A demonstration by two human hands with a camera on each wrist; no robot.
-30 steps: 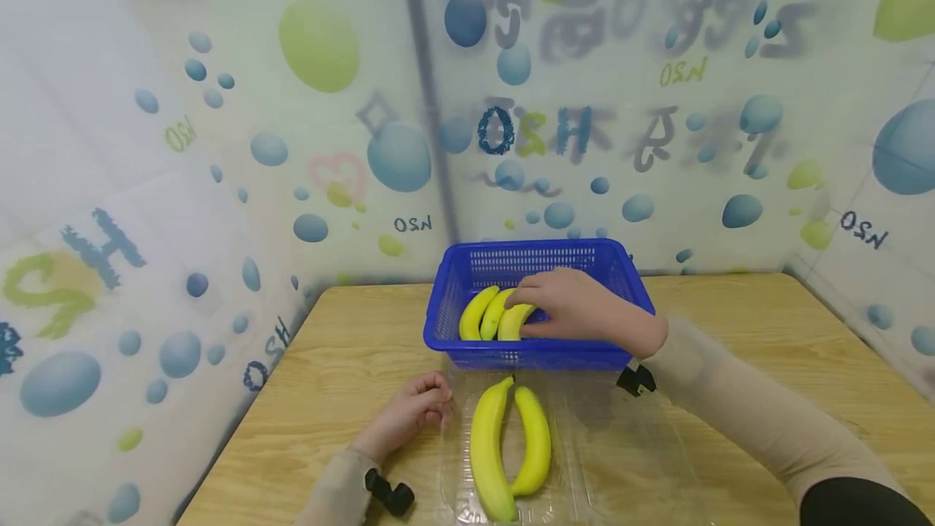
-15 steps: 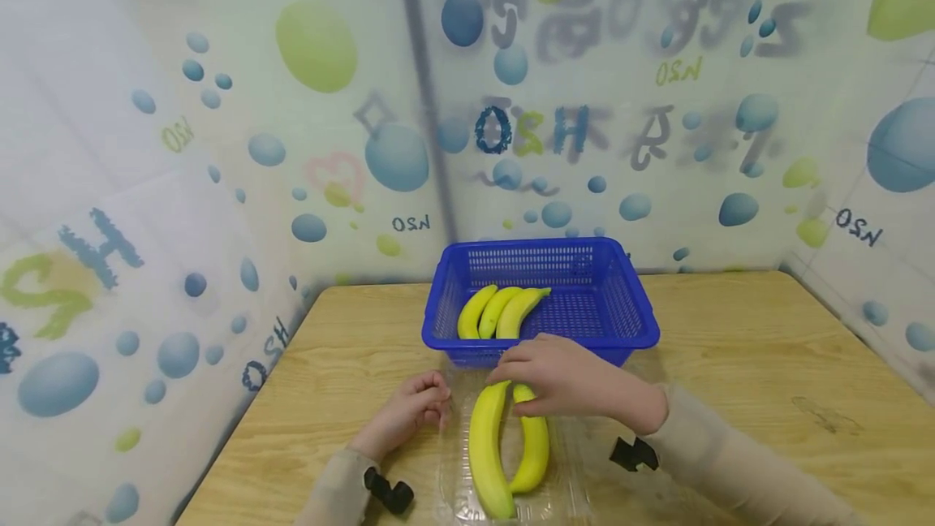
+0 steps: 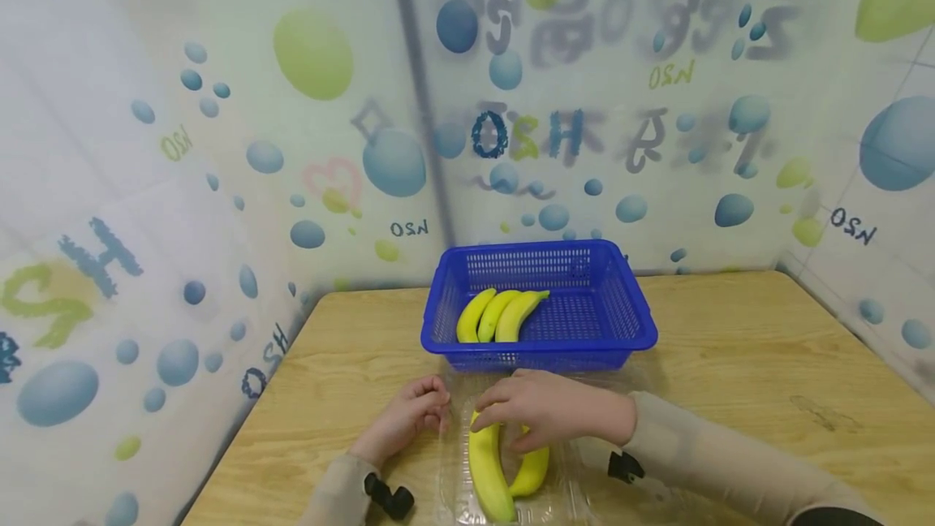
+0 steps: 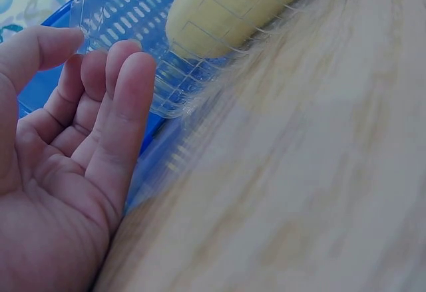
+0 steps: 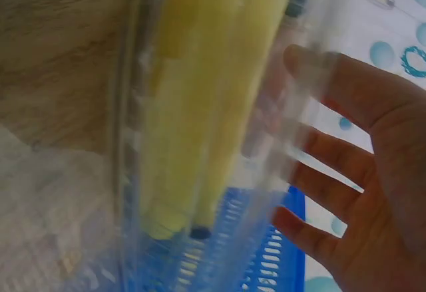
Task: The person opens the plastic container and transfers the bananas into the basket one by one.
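Two yellow bananas (image 3: 488,469) lie side by side in a clear plastic container (image 3: 454,469) on the table, seen in the head view. Over their upper ends hovers my right hand (image 3: 551,408), fingers spread and slightly bent, with nothing held between them. The right wrist view shows this hand (image 5: 373,152) apart from the bananas (image 5: 200,106), which appear blurred through the plastic. At the container's far left corner is my left hand (image 3: 411,419). In the left wrist view its thumb and index finger pinch the edge of the plastic; the other fingers are loosely bent.
A blue plastic basket (image 3: 540,355) stands behind the container, with three bananas (image 3: 504,315) leaning in its left part. The wooden table (image 3: 351,347) reaches a patterned curtain wall (image 3: 329,128) at the back and sides.
My right hand has come out of the basket, leaving a banana inside, and moved toward me over the two bananas in the container. My left hand has stayed at the container's edge.
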